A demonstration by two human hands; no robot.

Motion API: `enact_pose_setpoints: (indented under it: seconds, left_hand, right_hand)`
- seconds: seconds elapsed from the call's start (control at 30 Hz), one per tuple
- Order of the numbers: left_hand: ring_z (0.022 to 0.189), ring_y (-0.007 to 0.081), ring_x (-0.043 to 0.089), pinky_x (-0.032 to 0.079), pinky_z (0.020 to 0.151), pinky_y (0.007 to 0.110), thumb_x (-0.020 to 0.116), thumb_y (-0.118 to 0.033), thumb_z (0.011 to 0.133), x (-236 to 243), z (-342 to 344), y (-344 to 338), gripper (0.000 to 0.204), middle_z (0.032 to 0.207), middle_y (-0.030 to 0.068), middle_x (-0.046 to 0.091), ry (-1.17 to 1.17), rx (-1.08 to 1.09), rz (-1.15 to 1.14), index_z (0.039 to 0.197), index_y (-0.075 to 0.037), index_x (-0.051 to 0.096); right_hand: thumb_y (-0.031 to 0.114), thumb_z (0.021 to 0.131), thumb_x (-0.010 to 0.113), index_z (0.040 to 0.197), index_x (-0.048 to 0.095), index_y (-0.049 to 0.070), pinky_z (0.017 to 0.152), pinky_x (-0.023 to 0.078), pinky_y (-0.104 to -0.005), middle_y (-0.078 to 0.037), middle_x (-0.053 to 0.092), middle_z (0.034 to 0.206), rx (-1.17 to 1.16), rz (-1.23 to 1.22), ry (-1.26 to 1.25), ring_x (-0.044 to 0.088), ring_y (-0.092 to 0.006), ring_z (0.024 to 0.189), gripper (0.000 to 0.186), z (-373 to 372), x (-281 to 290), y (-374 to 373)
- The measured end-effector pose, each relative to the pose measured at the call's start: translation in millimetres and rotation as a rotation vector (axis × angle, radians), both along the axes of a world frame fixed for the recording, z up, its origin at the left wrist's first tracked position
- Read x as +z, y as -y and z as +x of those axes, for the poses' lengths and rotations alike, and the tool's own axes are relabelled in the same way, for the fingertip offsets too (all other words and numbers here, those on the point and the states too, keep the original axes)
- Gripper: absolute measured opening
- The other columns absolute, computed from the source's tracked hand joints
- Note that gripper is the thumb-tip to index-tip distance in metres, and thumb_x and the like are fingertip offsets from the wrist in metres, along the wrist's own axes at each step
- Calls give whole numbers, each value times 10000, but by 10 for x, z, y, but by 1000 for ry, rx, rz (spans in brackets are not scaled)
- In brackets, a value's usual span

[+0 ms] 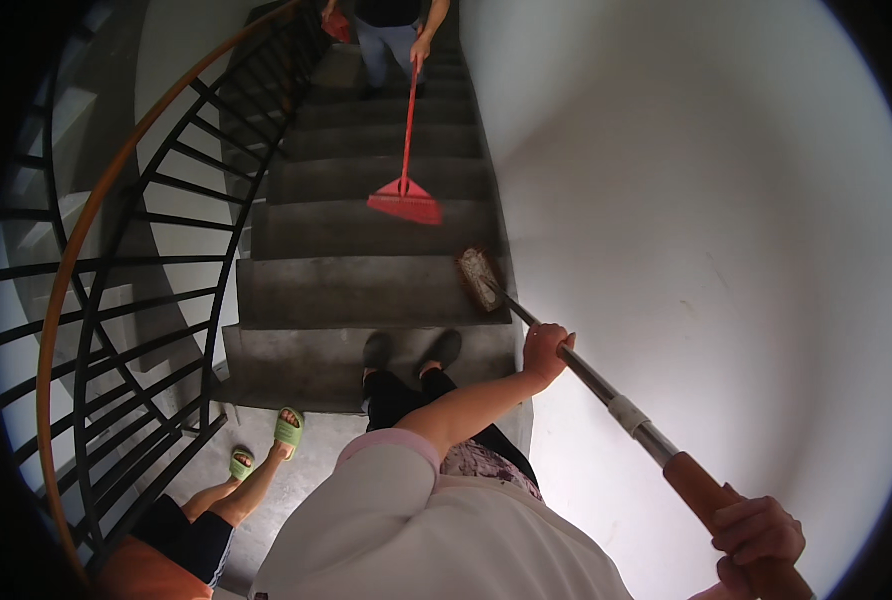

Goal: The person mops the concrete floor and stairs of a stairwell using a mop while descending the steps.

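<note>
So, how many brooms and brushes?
2: the red broom, held by the person up the stairs, and the brush beside the wall, its pole in the left hand and right hand. Others may be hidden.

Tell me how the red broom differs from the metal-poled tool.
The red broom is red from handle to head; the metal-poled tool has a silvery pole and brown grip. The broom's head fans out; the tool's is oblong. Another person's hand holds the broom, while the wearer's left hand and right hand hold the tool. Both are long-handled.
</note>
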State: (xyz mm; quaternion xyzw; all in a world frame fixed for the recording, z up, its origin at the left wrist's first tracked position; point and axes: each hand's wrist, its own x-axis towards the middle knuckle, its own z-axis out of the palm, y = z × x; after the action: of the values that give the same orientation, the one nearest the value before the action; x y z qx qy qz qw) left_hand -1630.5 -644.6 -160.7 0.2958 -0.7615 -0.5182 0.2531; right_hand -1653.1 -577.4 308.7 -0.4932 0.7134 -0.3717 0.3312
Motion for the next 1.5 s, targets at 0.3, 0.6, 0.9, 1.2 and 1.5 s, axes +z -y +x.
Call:
enact_pose_setpoints:
  seconds: [0.3,0.6,0.9,1.2,1.5]
  left_hand:
    - [671,286,524,393,729,409,622,-192,779,-131,93,127,283,615,84,508,20,153,-84,572,-90,458]
    - [635,329,497,385,587,416,679,-179,732,-364,-54,874,281,595,107,480,-98,-77,-123,584,-68,467]
    - [697,276,519,402,705,393,683,-256,735,34,834,1298,278,642,62,495,30,-407,-313,619,-113,475]
    - [686,350,595,438,580,477,647,-276,634,-433,1313,1299,201,643,129,591,469,-1264,-91,647,-84,588]
    - [659,328,596,469,628,453,547,-307,809,-344,349,38,349,637,128,605,77,-763,-41,565,-60,580]
  right_hand:
    - [62,688,691,727,522,34,795,533,-462,-121,625,704,248,-65,-56,643,-310,805,175,36,-141,277]
    - [31,560,692,654,513,111,793,527,-436,-51,621,651,-178,-133,-102,626,-251,656,218,181,-587,-132]
    - [165,750,650,627,434,136,665,568,-403,-19,561,531,-509,-340,-80,582,-198,520,250,286,-524,-228]
    - [0,560,738,626,527,57,808,522,-436,-120,639,666,-108,-80,312,647,-278,676,228,86,-752,-449]
    - [73,770,638,615,534,82,648,556,-326,-67,637,645,60,95,-10,649,-206,674,187,-178,-16,-169]
